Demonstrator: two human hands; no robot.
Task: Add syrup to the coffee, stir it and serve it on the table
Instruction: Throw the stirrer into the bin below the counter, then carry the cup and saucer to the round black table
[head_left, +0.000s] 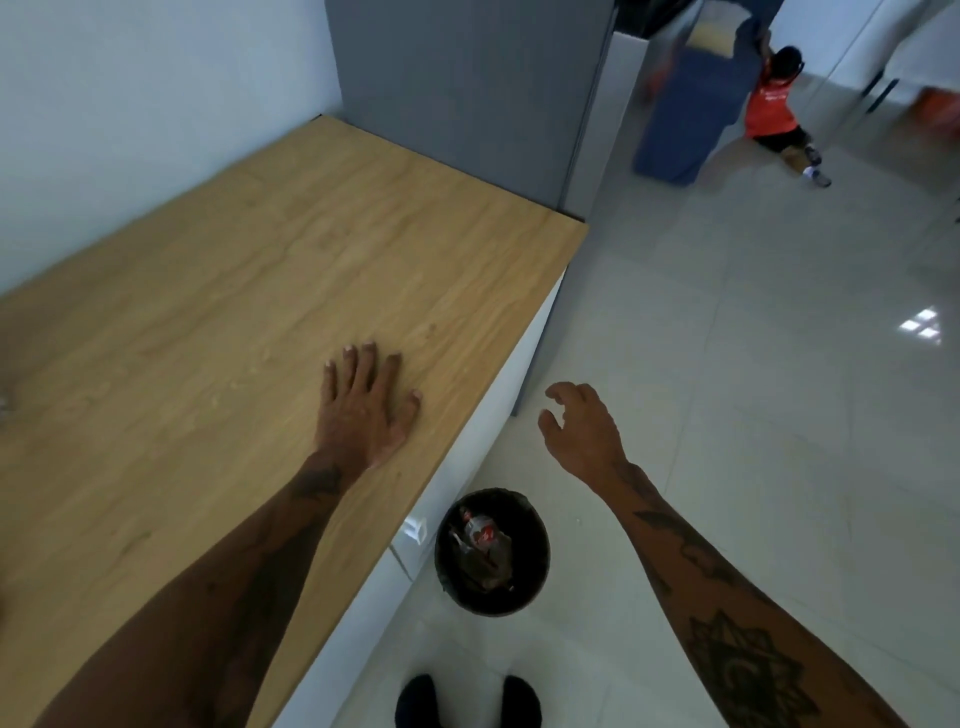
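Note:
No coffee, syrup or spoon shows in the head view. My left hand lies flat, palm down, fingers spread, on the wooden table top near its right edge. My right hand hangs in the air to the right of the table, over the tiled floor, fingers loosely curled and holding nothing. Both forearms reach in from the bottom of the frame.
A black waste bin with rubbish stands on the floor against the table's white side. My feet are just below it. A grey cabinet stands behind the table. A person in red is by a blue bin at far right.

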